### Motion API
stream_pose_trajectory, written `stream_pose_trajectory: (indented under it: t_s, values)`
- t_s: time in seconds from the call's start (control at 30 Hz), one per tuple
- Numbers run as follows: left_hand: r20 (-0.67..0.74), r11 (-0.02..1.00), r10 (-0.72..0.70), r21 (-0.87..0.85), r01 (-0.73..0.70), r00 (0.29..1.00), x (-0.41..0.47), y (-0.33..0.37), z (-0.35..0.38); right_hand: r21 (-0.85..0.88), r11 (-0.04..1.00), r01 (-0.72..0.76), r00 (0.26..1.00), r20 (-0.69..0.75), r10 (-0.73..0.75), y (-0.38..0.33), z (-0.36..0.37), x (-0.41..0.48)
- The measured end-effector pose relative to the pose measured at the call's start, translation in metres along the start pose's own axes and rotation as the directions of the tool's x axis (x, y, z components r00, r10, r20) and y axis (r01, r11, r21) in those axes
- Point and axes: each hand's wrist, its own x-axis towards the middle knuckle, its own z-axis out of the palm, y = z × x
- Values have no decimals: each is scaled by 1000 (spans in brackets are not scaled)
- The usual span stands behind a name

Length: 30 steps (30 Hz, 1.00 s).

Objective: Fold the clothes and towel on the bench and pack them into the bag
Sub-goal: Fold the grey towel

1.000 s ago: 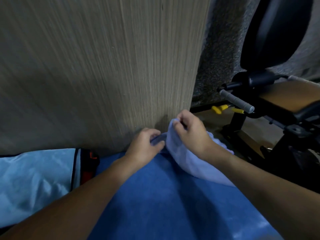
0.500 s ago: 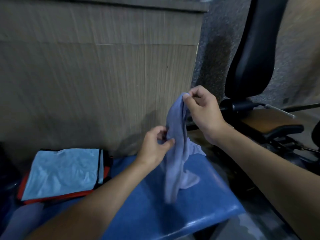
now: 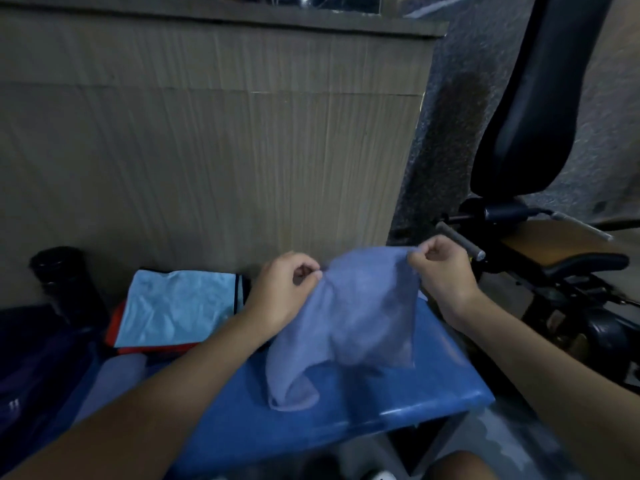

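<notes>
Towel [image 3: 356, 320] is held up over the blue bench [image 3: 363, 424], its lower end bunched and seemingly resting on the padding. Left hand [image 3: 282, 289] pinches one top corner, right hand [image 3: 445, 271] the other. Both are thin fingertip grips.

Risk: a corner slips and the cloth drops crooked or slides off the bench's near edge. Folded clothes [image 3: 173, 306] lie near the left hand and could get dragged.

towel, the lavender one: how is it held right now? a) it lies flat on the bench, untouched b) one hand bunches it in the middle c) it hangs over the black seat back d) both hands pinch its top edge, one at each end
d: the left hand and right hand each pinch an upper corner of the towel, which hangs spread between them over the blue bench.
</notes>
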Motion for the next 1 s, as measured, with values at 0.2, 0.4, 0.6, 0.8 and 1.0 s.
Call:
stream_pose_trajectory:
  t_s: [0.2,0.4,0.6,0.8,1.0]
  values:
    - [147,928,-359,157,337,922,-70,-93,25,-130,959,-252,961,86,264,99,-15,-53]
    - [84,856,-471,282,433,878,-99,-121,51,-158,906,-392,910,78,407,154,-26,-60]
    - [46,857,-442,315,407,896,-70,-106,72,-260,893,-366,924,9,381,167,-24,-56]
    - [196,727,-677,330,603,709,-37,-110,98,-244,877,-414,901,32,434,174,-27,-55]
    - [85,794,-606,114,597,791,-23,-101,96,-181,902,-392,911,62,409,159,-31,-51]
